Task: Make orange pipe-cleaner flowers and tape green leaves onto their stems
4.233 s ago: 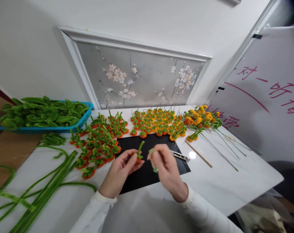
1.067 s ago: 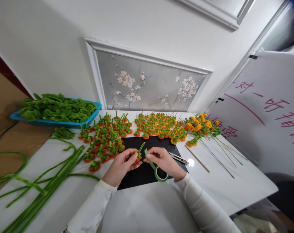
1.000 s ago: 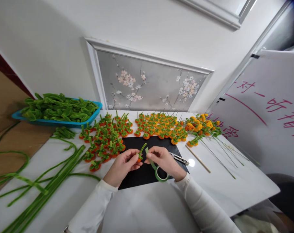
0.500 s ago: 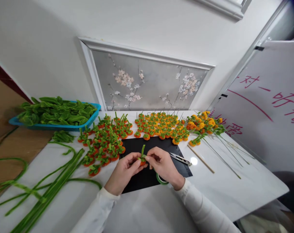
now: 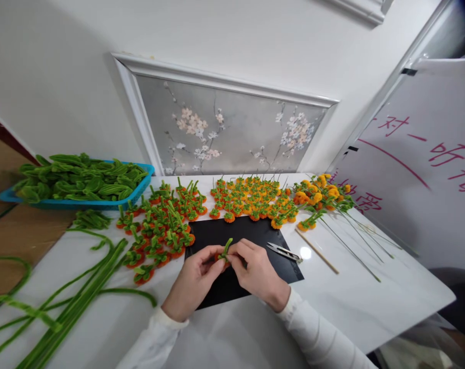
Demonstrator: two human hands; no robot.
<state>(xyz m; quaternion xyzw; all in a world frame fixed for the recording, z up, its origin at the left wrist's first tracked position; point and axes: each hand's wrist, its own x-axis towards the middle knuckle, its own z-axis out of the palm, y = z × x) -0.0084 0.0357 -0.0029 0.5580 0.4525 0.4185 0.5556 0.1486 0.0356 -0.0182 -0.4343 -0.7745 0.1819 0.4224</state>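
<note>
My left hand (image 5: 197, 279) is closed around a small orange flower with a green stem (image 5: 227, 248), held above the black mat (image 5: 232, 287). The fingers of my right hand (image 5: 255, 269) pinch the same piece at the base of its stem, and the fingertips of both hands nearly meet. Much of the orange part is hidden by my fingers. Thread snips (image 5: 284, 252) lie on the mat's right side. To the left stand several orange flowers with green stems (image 5: 159, 230); behind the mat are orange and yellow ones with thin wires (image 5: 251, 197).
A blue tray (image 5: 145, 187) heaped with green fuzzy leaves is at the back left. Long green fuzzy strips (image 5: 78, 297) lie at the left. A wooden stick (image 5: 317, 251) and long-stemmed yellow flowers (image 5: 324, 195) are at the right, on the white table (image 5: 389, 307).
The green stem now leans to the right, and my right hand has turned slightly over the flower. The green ring beneath my right hand is no longer visible. The view has shifted slightly.
</note>
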